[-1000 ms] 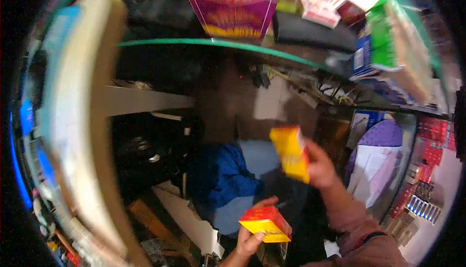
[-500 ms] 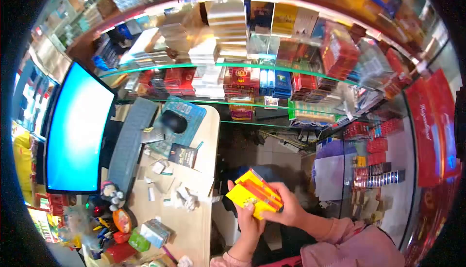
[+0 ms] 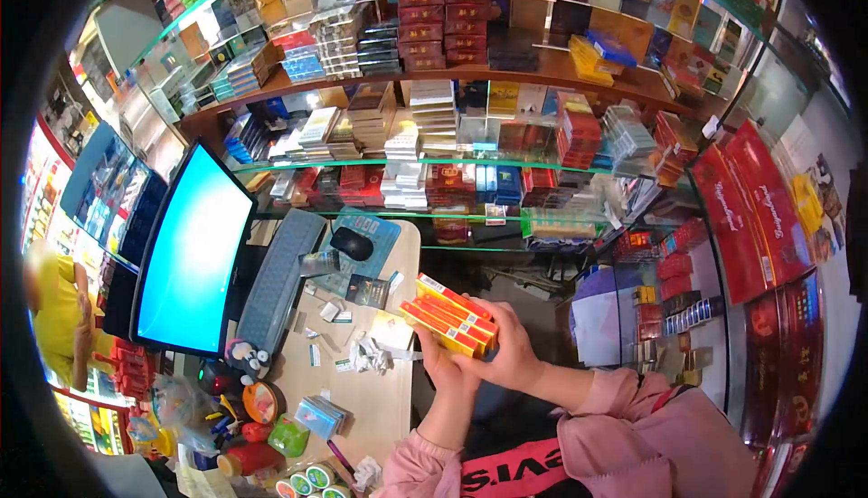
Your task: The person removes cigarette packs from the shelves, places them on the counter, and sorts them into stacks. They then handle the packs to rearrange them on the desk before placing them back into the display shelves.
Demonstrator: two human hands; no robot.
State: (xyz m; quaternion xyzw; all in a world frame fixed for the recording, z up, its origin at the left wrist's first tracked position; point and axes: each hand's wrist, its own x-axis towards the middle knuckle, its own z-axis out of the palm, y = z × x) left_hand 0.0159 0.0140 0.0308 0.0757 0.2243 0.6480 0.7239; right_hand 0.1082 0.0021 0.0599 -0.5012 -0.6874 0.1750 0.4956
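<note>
Both of my hands grip a small stack of yellow-and-red cigarette packs [image 3: 450,313], with barcodes and orange-red narrow sides turned up towards me. My left hand [image 3: 443,367] is closed around the near left part of the stack from below. On the right end and near side, my right hand [image 3: 512,351] is wrapped round the packs, its fingers partly hidden. The stack is held up just beyond the right edge of the desk [image 3: 384,407], beside a white paper slip [image 3: 391,329] and crumpled tissue [image 3: 370,353].
A lit monitor [image 3: 194,258], keyboard [image 3: 280,276] and black mouse [image 3: 351,243] stand on the left. Glass shelves [image 3: 542,166] full of cigarette packs run across the back. A glass display case [image 3: 696,371] is at the right. A person in yellow [image 3: 56,317] stands far left.
The view has shifted and sharpened, showing more of the upper shelves and the person in yellow. The packs have been turned, so their barcoded sides now face up. Both hands still hold them.
</note>
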